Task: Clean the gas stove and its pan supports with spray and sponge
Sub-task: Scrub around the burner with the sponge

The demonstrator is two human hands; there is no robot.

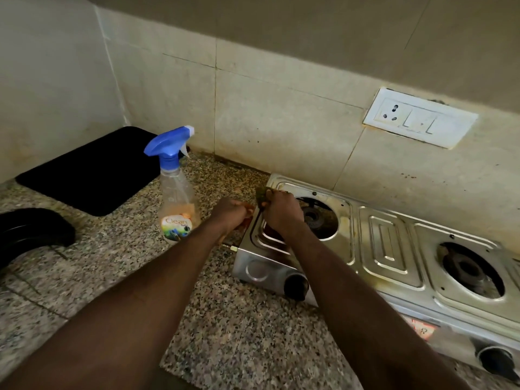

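— Two black things lie at the far left. What are they?
— One is a curved black piece (pixel 31 229) at the edge, and I cannot tell what it is. The other is a flat black tray (pixel 90 170) in the corner of the speckled counter (pixel 239 333).
— And the spray bottle (pixel 177 192)?
— It stands upright just beside the tray. It has a blue trigger head and a clear body, and the label reads "Clean". The smaller word under it is too blurred. How much liquid is inside, I cannot tell.
— What do the hands do?
— The left hand (pixel 232 213) has its fingers curled over the left rim of the gas stove (pixel 394 249). The right hand (pixel 281 212) pinches a green sponge (pixel 263 194) and holds it on the far left corner of the steel top, near the left burner (pixel 315 218).
— And further right?
— The right burner (pixel 470 268), then a red sticker (pixel 419 329) on the front with writing I cannot read. On the wall above is a white socket plate (pixel 420 118).
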